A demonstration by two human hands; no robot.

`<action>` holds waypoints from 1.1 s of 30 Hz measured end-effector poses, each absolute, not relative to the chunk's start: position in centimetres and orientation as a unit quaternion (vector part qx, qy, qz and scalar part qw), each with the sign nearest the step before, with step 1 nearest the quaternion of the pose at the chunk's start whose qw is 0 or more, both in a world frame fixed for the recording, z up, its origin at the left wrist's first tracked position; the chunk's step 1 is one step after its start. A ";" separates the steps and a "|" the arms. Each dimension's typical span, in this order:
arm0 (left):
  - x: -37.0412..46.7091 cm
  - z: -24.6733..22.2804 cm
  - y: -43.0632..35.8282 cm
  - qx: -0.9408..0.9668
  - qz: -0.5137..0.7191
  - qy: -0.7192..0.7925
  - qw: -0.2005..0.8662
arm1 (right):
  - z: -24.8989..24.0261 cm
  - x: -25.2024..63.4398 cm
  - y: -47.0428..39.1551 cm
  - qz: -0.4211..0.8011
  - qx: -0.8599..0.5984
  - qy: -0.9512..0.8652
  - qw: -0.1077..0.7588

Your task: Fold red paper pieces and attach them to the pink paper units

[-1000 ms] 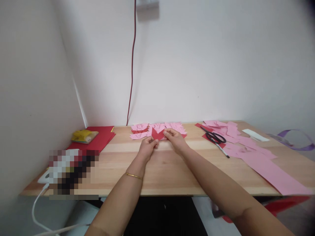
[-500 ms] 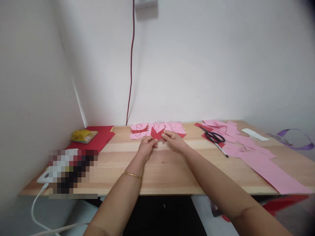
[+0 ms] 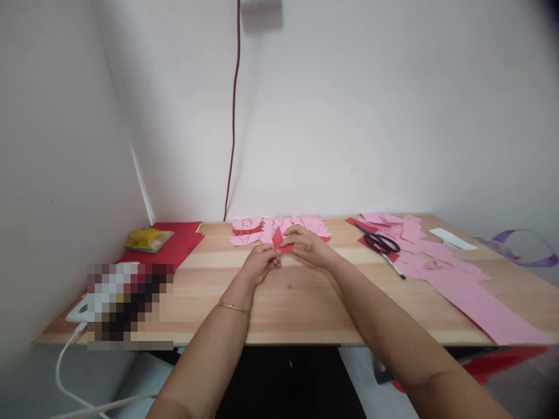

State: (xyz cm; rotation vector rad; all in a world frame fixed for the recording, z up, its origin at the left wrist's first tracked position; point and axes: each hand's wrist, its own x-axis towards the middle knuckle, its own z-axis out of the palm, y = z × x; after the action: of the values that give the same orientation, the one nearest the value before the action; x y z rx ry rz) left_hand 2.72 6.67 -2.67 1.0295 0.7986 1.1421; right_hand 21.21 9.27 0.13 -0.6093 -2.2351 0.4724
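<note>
A small piece of red paper (image 3: 278,238) with a pointed top is held up between my two hands, over the wooden table. My left hand (image 3: 261,262) pinches its lower left edge with thumb and fingers. On its right side my right hand (image 3: 305,245) has its fingers curved around the paper, with the thumb hidden. Just behind lie rows of pink paper cutouts (image 3: 247,240) with jagged edges, a few red pieces among them.
At the right lie black-handled scissors (image 3: 381,242), a pen (image 3: 395,267), pink paper scraps (image 3: 437,256) and a white strip (image 3: 453,239). Red sheets (image 3: 187,238) under a yellow packet (image 3: 148,240) sit at the left, near a white device with a cable (image 3: 65,361). A wall stands behind the table (image 3: 288,314).
The red paper showed two points before; now a single narrower point shows. My right hand has risen slightly with its fingers spread more over the paper, while my left hand stays nearly in place.
</note>
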 end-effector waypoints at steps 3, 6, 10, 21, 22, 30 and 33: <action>2.8 -2.7 6.6 0.453 0.493 0.359 0.651 | 0.0 21.3 9.6 0.217 -0.246 -0.870 0.368; 2.9 -2.8 6.7 0.451 0.509 0.381 0.626 | -0.2 21.4 9.8 0.259 -0.256 -0.850 0.381; 3.1 -2.9 6.7 0.476 0.533 0.402 0.572 | -0.4 21.6 9.9 0.295 -0.261 -0.832 0.390; 3.5 -2.3 6.4 0.512 0.542 0.414 0.522 | 0.1 21.3 9.1 0.360 -0.339 -0.781 0.382; 3.5 -2.4 6.4 0.512 0.540 0.409 0.529 | 0.1 21.2 9.1 0.366 -0.347 -0.774 0.383; 3.1 -2.9 6.5 0.500 0.472 0.410 0.599 | 0.1 21.3 9.1 0.381 -0.323 -0.783 0.372; 3.0 -2.9 6.5 0.508 0.460 0.407 0.604 | 0.2 21.6 9.2 0.399 -0.292 -0.797 0.347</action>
State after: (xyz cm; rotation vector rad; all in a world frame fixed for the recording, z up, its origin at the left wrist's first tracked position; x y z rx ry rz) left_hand 3.03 6.45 -2.86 1.1761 0.9416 1.0642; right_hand 21.56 9.18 0.24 -0.7579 -2.0667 1.0349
